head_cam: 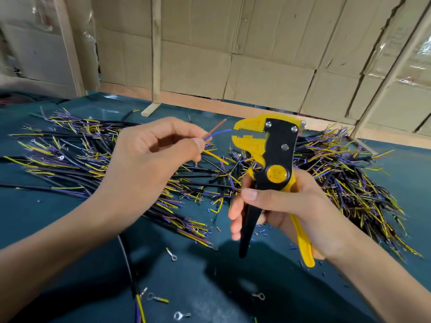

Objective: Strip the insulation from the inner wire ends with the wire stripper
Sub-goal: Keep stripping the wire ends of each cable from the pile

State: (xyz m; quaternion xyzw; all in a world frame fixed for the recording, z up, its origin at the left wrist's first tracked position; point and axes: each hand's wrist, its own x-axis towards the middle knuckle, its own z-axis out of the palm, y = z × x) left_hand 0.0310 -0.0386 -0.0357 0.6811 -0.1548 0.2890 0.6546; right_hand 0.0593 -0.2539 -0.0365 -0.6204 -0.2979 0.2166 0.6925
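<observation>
My left hand (pixel 154 157) pinches a cable end between thumb and fingers. Three inner wires fan out of the pinch: a red one (pixel 215 128), a blue one (pixel 220 132) and a yellow one (pixel 215 156). The tip of the blue wire lies just left of the stripper's jaws. My right hand (pixel 279 203) grips the handles of a yellow and black wire stripper (pixel 271 159), held upright. Its yellow jaws (pixel 248 136) point left toward the wires and stand slightly apart.
Heaps of black cables with yellow and purple inner wires lie on the dark teal table, one at left (pixel 77 159) and one at right (pixel 345 178). Loose ring terminals (pixel 171 254) and snippets of insulation dot the near surface. Cardboard panels (pixel 256 54) wall off the back.
</observation>
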